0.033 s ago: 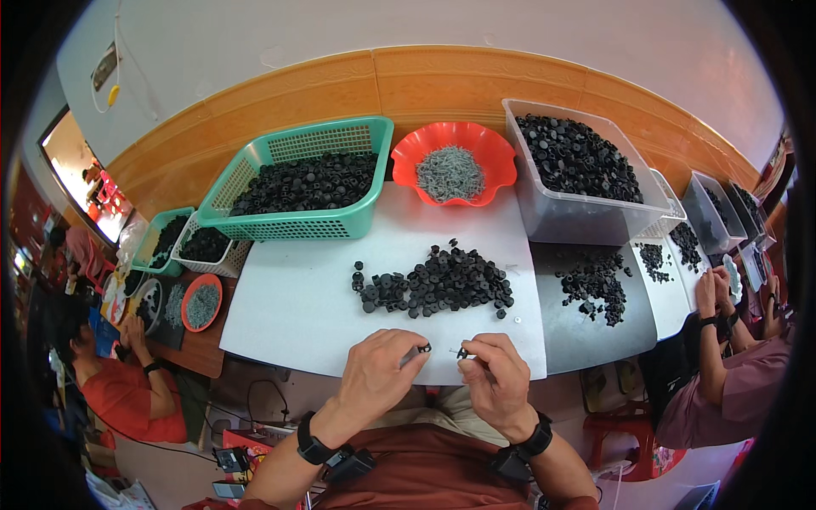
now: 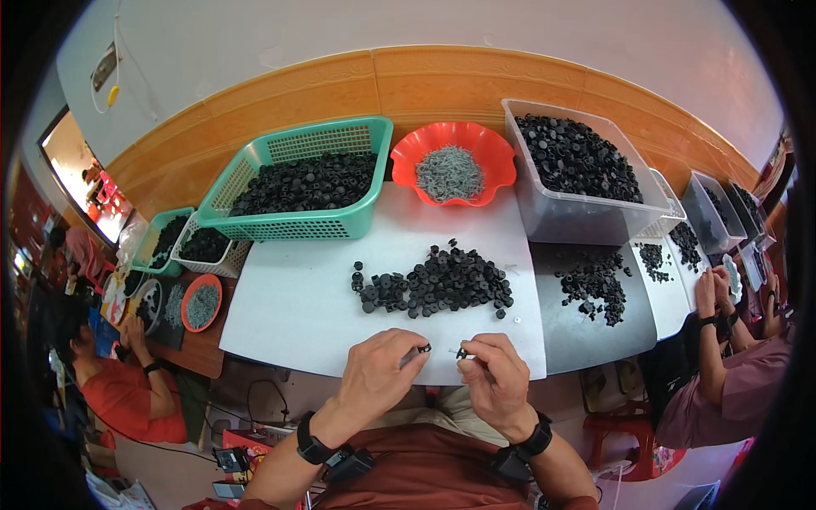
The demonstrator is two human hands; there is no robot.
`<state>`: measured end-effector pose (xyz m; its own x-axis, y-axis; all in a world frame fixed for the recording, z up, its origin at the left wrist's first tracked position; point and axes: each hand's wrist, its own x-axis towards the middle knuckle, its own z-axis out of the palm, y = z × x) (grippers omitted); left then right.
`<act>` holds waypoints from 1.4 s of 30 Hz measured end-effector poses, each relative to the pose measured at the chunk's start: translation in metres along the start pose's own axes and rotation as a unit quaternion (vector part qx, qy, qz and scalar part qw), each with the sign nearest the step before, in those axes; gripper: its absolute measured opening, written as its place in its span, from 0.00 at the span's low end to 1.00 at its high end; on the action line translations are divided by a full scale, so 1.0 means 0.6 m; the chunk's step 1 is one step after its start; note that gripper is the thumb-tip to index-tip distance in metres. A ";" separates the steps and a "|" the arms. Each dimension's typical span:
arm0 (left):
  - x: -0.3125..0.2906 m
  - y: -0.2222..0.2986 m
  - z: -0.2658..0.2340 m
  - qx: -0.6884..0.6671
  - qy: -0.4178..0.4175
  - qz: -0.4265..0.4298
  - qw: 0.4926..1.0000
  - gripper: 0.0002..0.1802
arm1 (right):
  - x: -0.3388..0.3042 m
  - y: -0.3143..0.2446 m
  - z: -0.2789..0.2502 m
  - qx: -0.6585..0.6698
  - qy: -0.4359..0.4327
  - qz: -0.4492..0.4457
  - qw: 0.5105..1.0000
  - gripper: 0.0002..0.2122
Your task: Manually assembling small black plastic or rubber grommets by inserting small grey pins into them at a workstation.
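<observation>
My left hand (image 2: 379, 364) is closed, its thumb and forefinger pinching a small black plastic part (image 2: 425, 348). Facing it across a narrow gap, my right hand (image 2: 496, 378) pinches another small black part (image 2: 461, 353). A thin metal screw (image 2: 453, 350) seems to stick out of that one toward the left. Both hands hover at the near edge of the white board (image 2: 289, 297). Just beyond them lies a loose pile of round black plastic pieces (image 2: 459, 280). My fingers hide much of the two held parts.
Along the back stand a green basket (image 2: 357, 223) of black parts, a red bowl (image 2: 408, 157) of screws and a clear bin (image 2: 586, 225) of black parts. More black pieces (image 2: 595, 289) lie on a dark board to the right. People sit working at both sides.
</observation>
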<state>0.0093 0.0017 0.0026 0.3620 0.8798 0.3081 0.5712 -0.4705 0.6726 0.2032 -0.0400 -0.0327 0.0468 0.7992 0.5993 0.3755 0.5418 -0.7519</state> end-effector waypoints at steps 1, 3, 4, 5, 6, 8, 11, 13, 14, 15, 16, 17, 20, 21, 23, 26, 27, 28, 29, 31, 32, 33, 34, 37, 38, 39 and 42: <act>0.006 -0.002 0.001 -0.001 0.000 0.003 1.000 0.11 | 0.003 0.003 0.001 -0.002 0.002 -0.002 1.000 0.12; 0.007 0.001 0.003 -0.078 0.015 0.000 0.997 0.10 | 0.002 0.002 0.000 -0.001 0.000 0.000 1.000 0.12; 0.007 0.003 0.004 -0.079 0.014 0.001 0.997 0.10 | 0.002 0.000 0.000 -0.002 0.001 0.000 1.000 0.12; 0.005 0.006 0.005 -0.128 0.007 -0.035 0.991 0.10 | 0.003 -0.004 0.001 0.008 0.005 0.005 1.000 0.12; 0.003 0.009 0.006 -0.176 -0.001 -0.071 0.982 0.11 | 0.003 -0.006 0.002 0.018 0.009 0.011 1.000 0.12; 0.000 0.017 0.009 -0.224 -0.018 -0.106 0.969 0.10 | 0.005 -0.006 0.004 0.019 0.009 -0.005 1.000 0.10; -0.002 0.031 0.007 -0.307 -0.053 -0.168 0.935 0.10 | 0.006 -0.004 0.011 0.023 0.015 -0.026 0.999 0.08; -0.002 0.033 0.009 -0.341 -0.072 -0.195 0.917 0.10 | 0.008 -0.002 0.014 0.026 0.021 -0.032 0.999 0.08; -0.003 0.034 0.010 -0.383 -0.079 -0.183 0.902 0.11 | 0.008 -0.003 0.014 0.020 0.024 -0.037 0.999 0.09; -0.004 0.035 0.011 -0.424 -0.086 -0.171 0.885 0.12 | 0.009 -0.004 0.014 0.013 0.026 -0.042 0.999 0.09; -0.003 0.036 0.010 -0.424 -0.087 -0.170 0.885 0.12 | 0.009 -0.006 0.014 0.012 0.027 -0.042 0.999 0.09; -0.004 0.035 0.008 -0.462 -0.097 -0.175 0.864 0.13 | 0.007 -0.009 0.015 0.020 0.041 -0.023 0.999 0.10; -0.006 0.031 0.005 -0.531 -0.113 -0.191 0.818 0.13 | 0.006 -0.013 0.017 0.025 0.059 -0.007 0.998 0.11; -0.006 0.028 0.006 -0.562 -0.119 -0.203 0.793 0.13 | 0.007 -0.013 0.018 0.022 0.063 -0.009 0.998 0.10; -0.009 0.017 0.008 -0.573 -0.129 -0.206 0.783 0.12 | 0.010 -0.015 0.017 0.014 0.063 -0.023 0.998 0.10; -0.013 0.014 0.008 -0.624 -0.125 -0.233 0.735 0.11 | 0.008 -0.020 0.017 0.027 0.064 -0.023 0.997 0.09; -0.014 0.013 0.006 -0.664 -0.111 -0.256 0.694 0.10 | 0.007 -0.024 0.017 0.047 0.065 -0.009 0.997 0.09; -0.015 0.011 0.004 -0.664 -0.110 -0.256 0.694 0.10 | 0.008 -0.027 0.017 0.047 0.064 -0.010 0.997 0.09; -0.012 0.011 0.005 -0.689 -0.102 -0.250 0.673 0.10 | 0.008 -0.030 0.012 0.069 0.067 0.006 0.995 0.09; -0.007 0.008 0.009 -0.710 -0.095 -0.244 0.654 0.10 | 0.009 -0.035 0.002 0.094 0.072 0.022 0.993 0.08; -0.009 -0.001 0.010 -0.725 -0.092 -0.243 0.638 0.10 | 0.011 -0.039 0.000 0.083 0.055 0.021 0.995 0.09; -0.011 -0.007 0.011 -0.740 -0.089 -0.242 0.621 0.11 | 0.013 -0.040 0.000 0.073 0.038 0.021 0.996 0.09; -0.012 -0.009 0.011 -0.739 -0.089 -0.242 0.622 0.11 | 0.015 -0.039 0.000 0.074 0.039 0.020 0.996 0.09; -0.014 -0.011 0.010 -0.751 -0.083 -0.246 0.607 0.11 | 0.021 -0.037 0.002 0.030 0.007 -0.033 0.999 0.08; -0.015 -0.011 0.011 -0.754 -0.080 -0.246 0.604 0.12 | 0.022 -0.039 0.004 0.018 0.006 -0.029 0.999 0.09; -0.016 -0.011 0.012 -0.757 -0.076 -0.245 0.601 0.12 | 0.023 -0.041 0.005 0.006 0.006 -0.026 1.000 0.11; -0.017 -0.014 0.014 -0.755 -0.076 -0.238 0.606 0.13 | 0.026 -0.046 0.002 -0.026 -0.015 -0.029 0.999 0.12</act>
<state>0.0067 -0.0039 -0.0119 0.5508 0.8208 -0.1513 -0.6466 0.5343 0.5445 0.1924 -0.0419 -0.0032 -0.0035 0.7752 0.6318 0.4249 0.5730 -0.7008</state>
